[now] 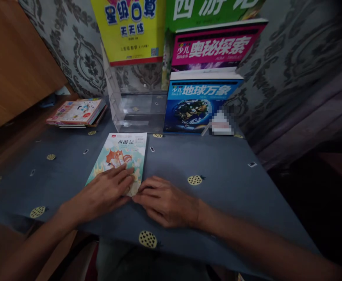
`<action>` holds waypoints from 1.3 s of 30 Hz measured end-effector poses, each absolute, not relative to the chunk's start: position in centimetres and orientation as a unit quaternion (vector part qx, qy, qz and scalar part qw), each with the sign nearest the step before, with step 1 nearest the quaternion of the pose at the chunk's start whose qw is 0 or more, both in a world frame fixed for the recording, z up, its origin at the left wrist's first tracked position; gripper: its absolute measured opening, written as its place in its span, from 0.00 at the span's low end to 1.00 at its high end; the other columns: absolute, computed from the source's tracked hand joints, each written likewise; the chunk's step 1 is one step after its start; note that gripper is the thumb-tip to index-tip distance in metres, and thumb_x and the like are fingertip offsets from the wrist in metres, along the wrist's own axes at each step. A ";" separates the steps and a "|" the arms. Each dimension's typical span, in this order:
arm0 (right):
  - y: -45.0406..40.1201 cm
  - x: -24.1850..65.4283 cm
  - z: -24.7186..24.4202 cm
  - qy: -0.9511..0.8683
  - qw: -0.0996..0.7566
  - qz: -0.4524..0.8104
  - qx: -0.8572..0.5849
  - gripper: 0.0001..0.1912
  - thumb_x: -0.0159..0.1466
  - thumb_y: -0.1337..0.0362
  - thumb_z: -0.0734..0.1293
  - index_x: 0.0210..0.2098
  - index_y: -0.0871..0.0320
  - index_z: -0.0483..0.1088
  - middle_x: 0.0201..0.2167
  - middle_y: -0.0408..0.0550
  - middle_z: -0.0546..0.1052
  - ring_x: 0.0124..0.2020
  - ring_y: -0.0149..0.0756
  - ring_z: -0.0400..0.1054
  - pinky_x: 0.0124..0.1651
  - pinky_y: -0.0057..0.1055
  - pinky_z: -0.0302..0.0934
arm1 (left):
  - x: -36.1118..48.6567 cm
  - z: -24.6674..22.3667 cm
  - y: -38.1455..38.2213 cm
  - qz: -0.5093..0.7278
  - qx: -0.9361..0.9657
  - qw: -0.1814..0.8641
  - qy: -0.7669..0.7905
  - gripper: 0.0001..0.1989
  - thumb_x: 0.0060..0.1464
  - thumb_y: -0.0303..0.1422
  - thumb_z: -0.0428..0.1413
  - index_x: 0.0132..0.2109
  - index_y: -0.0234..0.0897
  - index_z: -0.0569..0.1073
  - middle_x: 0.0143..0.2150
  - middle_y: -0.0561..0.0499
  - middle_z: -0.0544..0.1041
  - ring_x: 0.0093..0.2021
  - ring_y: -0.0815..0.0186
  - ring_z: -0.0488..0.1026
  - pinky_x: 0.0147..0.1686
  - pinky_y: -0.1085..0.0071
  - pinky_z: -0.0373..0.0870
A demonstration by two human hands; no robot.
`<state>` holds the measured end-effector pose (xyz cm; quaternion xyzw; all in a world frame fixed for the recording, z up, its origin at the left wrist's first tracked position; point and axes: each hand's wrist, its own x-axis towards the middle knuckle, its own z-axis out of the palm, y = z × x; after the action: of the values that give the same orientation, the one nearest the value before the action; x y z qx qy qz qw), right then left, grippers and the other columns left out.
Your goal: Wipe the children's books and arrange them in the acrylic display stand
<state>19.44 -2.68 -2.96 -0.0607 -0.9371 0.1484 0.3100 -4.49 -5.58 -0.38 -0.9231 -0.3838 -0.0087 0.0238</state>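
A thin paperback book (138, 156) with an illustrated cover lies face up on the blue tablecloth. My left hand (108, 191) rests across its lower part, fingers stretched out over the cover. At the lower right corner of the book is my right hand (166, 201), its fingers bent and pinched together on that corner. The near edge of the book is partly hidden under my left hand.
A clear plastic display rack (138, 127) stands behind the book, holding a yellow workbook (134, 35), a magenta book (209, 50) and a blue book (194, 109). At the back left lies a stack of books (79, 113). The tablecloth (218, 210) has a pineapple print.
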 end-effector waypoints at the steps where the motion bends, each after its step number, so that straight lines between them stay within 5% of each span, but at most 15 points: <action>1: -2.6 19.4 -3.0 -0.934 0.314 0.157 -0.062 0.12 0.67 0.72 0.60 0.46 0.66 0.73 0.33 0.51 0.79 0.44 0.40 0.69 0.48 0.37 0.67 | -4.5 -0.3 -5.6 -0.010 -0.923 0.022 -0.384 0.17 0.62 0.35 0.55 0.56 0.35 0.69 0.62 0.40 0.72 0.66 0.51 0.65 0.60 0.54 0.69; 9: -2.6 19.4 -3.2 -0.920 0.346 0.171 -0.068 0.13 0.68 0.72 0.60 0.49 0.66 0.72 0.34 0.53 0.79 0.45 0.39 0.69 0.48 0.38 0.68 | -4.8 1.2 -5.3 -0.008 -0.931 -0.003 -0.366 0.18 0.66 0.35 0.48 0.59 0.34 0.70 0.61 0.41 0.74 0.64 0.54 0.68 0.60 0.56 0.70; 17: -2.9 19.0 -2.6 -0.941 0.275 0.177 -0.085 0.13 0.70 0.69 0.59 0.48 0.64 0.73 0.35 0.51 0.80 0.44 0.38 0.70 0.51 0.39 0.66 | -5.1 0.7 -4.8 -0.043 -0.921 -0.006 -0.388 0.17 0.68 0.35 0.45 0.58 0.37 0.72 0.59 0.46 0.76 0.61 0.60 0.71 0.58 0.60 0.72; 22: -1.6 18.2 -3.0 -0.949 0.239 0.171 -0.115 0.13 0.71 0.65 0.60 0.50 0.61 0.72 0.47 0.53 0.80 0.54 0.38 0.70 0.64 0.46 0.57 | -5.9 -0.1 -3.8 -0.079 -0.910 -0.014 -0.406 0.17 0.68 0.34 0.46 0.56 0.37 0.74 0.59 0.45 0.76 0.59 0.59 0.73 0.57 0.58 0.72; 30: 5.7 16.2 -4.5 -0.903 0.204 0.188 -0.329 0.21 0.73 0.60 0.58 0.63 0.59 0.65 0.66 0.57 0.66 0.70 0.42 0.54 0.70 0.52 0.46 | -7.5 -1.1 -2.4 -0.120 -0.868 -0.014 -0.482 0.19 0.68 0.37 0.46 0.62 0.41 0.69 0.63 0.45 0.73 0.65 0.57 0.66 0.59 0.51 0.67; 39: 6.0 14.7 -3.8 -0.902 0.123 0.143 -0.388 0.33 0.71 0.49 0.59 0.68 0.64 0.57 0.72 0.63 0.51 0.74 0.53 0.38 0.72 0.56 0.38 | -8.9 -2.9 -1.4 -0.189 -0.825 -0.020 -0.532 0.21 0.69 0.41 0.44 0.61 0.37 0.69 0.62 0.43 0.73 0.65 0.57 0.66 0.63 0.50 0.64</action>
<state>14.65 5.98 -3.81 -0.3883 -0.9021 0.1425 0.1229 -8.87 -1.41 -2.94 -0.8255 -0.5316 -0.1887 -0.0198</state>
